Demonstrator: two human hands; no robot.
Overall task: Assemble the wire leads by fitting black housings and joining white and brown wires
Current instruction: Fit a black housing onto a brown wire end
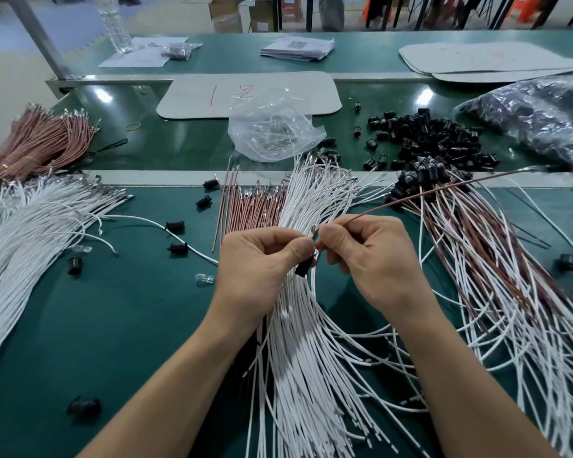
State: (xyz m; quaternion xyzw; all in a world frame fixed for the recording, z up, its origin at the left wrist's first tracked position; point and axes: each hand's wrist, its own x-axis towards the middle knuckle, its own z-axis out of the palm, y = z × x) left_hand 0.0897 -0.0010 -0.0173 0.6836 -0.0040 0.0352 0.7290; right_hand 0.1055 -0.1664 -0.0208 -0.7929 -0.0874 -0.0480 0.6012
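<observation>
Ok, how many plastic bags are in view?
3: a crumpled clear bag mid-bench, a small bag by the water bottle, a large full bag far right. Others could lie out of view.

I see my left hand (258, 259) pinch a housing (302, 268) above the white wires (298, 342). My right hand (374, 259) pinches a brown wire (411, 199) just beside it, over the green worktop (113, 309).

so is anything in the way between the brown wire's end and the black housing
Nothing visible is. The right hand pinches the brown wire, with its end just above the housing gripped by the left hand. The housing's top is hidden behind that hand, so its opening cannot be seen.
</observation>
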